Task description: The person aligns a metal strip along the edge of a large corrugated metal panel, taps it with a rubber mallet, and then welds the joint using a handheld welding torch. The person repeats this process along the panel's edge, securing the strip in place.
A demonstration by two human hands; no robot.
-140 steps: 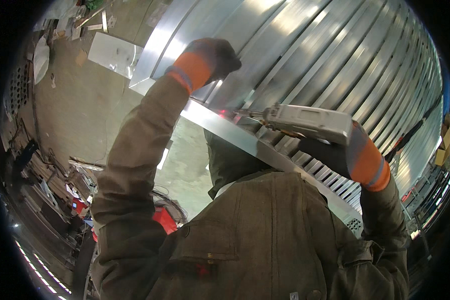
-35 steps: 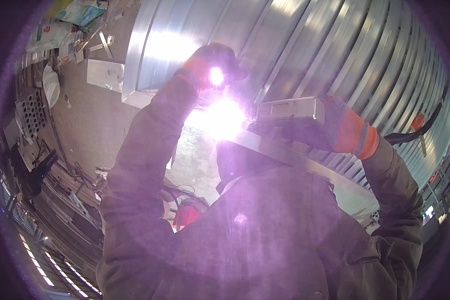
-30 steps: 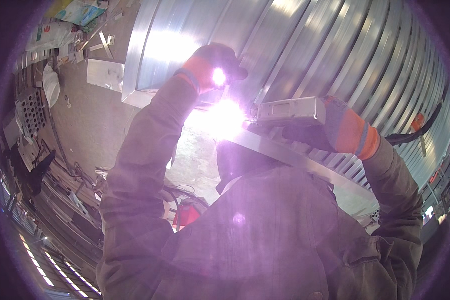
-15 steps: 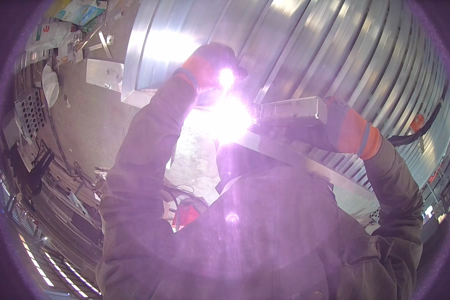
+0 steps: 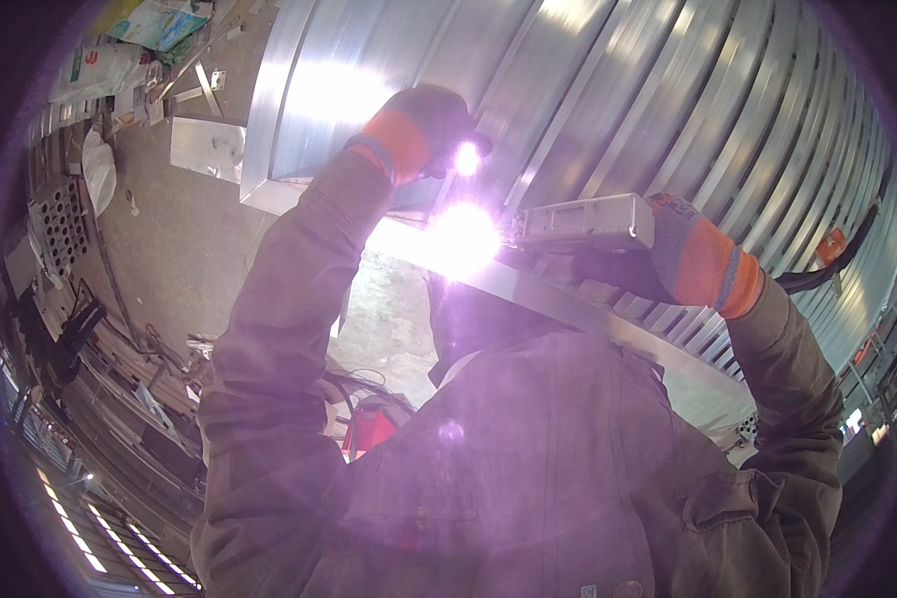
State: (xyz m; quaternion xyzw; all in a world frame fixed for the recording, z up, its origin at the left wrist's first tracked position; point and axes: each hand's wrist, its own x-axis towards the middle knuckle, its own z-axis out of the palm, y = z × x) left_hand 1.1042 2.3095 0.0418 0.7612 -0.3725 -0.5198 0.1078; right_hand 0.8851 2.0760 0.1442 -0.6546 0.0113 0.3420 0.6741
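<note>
A dazzling white-violet welding arc [image 5: 464,241] burns on the near edge of a row of silvery metal profiles [image 5: 528,110]. My right hand [image 5: 693,249], in an orange and dark glove, is closed round a welding torch whose dark grip is partly hidden. A silver box-shaped piece [image 5: 588,221] extends from this hand toward the arc; I cannot tell whether it belongs to the torch. My left hand [image 5: 417,128], gloved alike, is above the arc over the profiles, fingers curled. A smaller bright spot glows by its fingertips, and whatever they hold is hidden.
A metal bar [image 5: 538,297] runs along the profiles' near edge, close to my chest. A dark cable [image 5: 817,277] trails past my right wrist. Scrap metal, a perforated plate [image 5: 60,227] and bags [image 5: 110,70] lie on the left. Something red [image 5: 371,429] is below my left arm.
The arc's glare has become smaller and dimmer, leaving more of the metal edge visible. The small bright spot has shifted slightly right. Both hands have barely moved.
</note>
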